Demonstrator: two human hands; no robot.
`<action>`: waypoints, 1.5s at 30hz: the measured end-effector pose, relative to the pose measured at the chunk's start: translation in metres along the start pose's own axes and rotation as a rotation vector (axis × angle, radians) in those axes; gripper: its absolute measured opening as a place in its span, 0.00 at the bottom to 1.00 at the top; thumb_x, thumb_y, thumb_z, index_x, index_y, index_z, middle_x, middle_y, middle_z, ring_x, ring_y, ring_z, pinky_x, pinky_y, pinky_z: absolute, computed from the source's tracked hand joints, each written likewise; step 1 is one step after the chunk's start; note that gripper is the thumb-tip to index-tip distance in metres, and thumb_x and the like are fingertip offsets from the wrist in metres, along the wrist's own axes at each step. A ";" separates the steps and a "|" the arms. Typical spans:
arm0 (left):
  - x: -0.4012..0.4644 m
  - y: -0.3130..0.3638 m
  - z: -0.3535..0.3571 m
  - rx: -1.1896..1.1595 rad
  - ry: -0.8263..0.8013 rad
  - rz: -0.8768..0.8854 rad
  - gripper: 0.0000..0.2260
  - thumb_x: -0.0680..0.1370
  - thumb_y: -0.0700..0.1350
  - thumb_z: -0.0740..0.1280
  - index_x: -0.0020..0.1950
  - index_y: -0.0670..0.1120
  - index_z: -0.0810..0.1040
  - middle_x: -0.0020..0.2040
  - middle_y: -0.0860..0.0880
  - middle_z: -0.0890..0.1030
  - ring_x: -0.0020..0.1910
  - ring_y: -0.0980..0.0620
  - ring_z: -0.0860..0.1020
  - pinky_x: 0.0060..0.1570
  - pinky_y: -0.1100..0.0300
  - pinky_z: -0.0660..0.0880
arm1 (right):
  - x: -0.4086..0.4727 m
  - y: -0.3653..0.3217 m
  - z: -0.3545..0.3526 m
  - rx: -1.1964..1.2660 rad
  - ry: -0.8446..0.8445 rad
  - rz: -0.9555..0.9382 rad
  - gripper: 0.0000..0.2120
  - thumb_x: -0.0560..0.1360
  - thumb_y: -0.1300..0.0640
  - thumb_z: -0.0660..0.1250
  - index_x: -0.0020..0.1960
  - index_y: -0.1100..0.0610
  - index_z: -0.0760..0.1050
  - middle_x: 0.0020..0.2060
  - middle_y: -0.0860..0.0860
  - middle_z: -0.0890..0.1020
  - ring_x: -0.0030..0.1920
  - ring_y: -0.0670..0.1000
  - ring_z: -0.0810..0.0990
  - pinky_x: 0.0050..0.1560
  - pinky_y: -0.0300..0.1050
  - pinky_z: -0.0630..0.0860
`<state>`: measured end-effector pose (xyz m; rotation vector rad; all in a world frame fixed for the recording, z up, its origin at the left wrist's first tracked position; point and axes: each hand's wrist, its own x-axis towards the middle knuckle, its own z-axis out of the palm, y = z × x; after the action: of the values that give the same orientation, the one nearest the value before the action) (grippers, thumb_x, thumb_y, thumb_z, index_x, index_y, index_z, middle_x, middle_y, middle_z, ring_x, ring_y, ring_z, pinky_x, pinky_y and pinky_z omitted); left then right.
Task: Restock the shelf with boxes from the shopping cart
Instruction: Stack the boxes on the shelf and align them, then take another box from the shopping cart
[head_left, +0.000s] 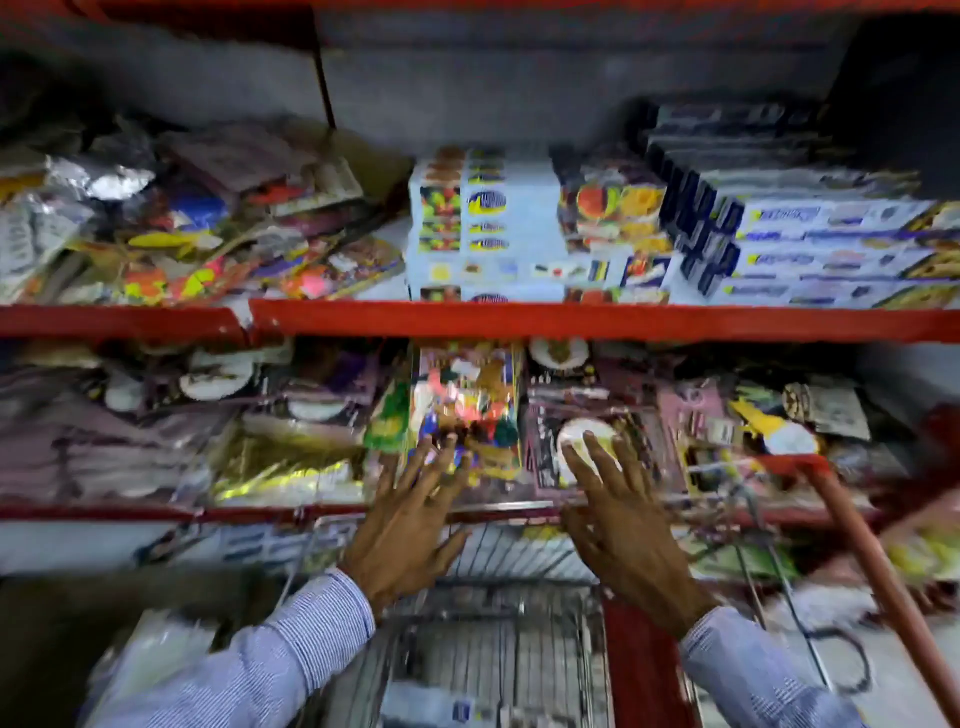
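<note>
Stacks of white and blue boxes (483, 228) fill the middle and right of the upper shelf (571, 321), which has a red front edge. Longer blue-ended boxes (810, 244) are piled at the far right of that shelf. My left hand (410, 525) and my right hand (623, 519) hover side by side with fingers spread, holding nothing, in front of the lower shelf (156, 512). Below them is the wire shopping cart (498, 618), with a white box (441, 706) dimly visible at its bottom. The whole view is motion-blurred.
Colourful plastic packets (218, 249) crowd the upper shelf's left half. The lower shelf holds packs of paper plates (587, 447) and party goods (462, 410). The cart's red handle (878, 566) slants down at the right. White bags (150, 654) lie at the lower left.
</note>
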<state>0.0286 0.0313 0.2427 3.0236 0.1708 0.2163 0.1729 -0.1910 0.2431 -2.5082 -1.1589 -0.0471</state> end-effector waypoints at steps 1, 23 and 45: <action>-0.017 -0.001 0.021 -0.028 -0.075 -0.024 0.31 0.74 0.58 0.59 0.74 0.45 0.65 0.77 0.41 0.64 0.74 0.37 0.63 0.66 0.35 0.67 | -0.015 0.004 0.019 0.023 -0.047 0.020 0.29 0.78 0.39 0.50 0.77 0.48 0.56 0.77 0.53 0.61 0.77 0.60 0.55 0.74 0.63 0.60; -0.117 -0.022 0.297 -0.126 -0.882 0.183 0.10 0.80 0.47 0.62 0.54 0.43 0.79 0.54 0.42 0.82 0.53 0.40 0.79 0.46 0.52 0.74 | -0.105 0.042 0.341 -0.011 -1.047 -0.009 0.32 0.77 0.47 0.64 0.77 0.54 0.56 0.70 0.58 0.70 0.69 0.61 0.68 0.66 0.59 0.69; -0.098 0.017 0.324 -0.002 -0.874 0.361 0.12 0.74 0.39 0.68 0.56 0.37 0.75 0.52 0.39 0.82 0.48 0.38 0.81 0.42 0.51 0.75 | -0.053 0.062 0.290 -0.083 -0.667 -0.205 0.32 0.72 0.45 0.67 0.69 0.61 0.64 0.58 0.59 0.80 0.53 0.62 0.80 0.51 0.50 0.75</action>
<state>-0.0183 -0.0287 -0.0879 2.8013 -0.4399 -1.0476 0.1476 -0.1654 -0.0560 -2.5341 -1.6830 0.7520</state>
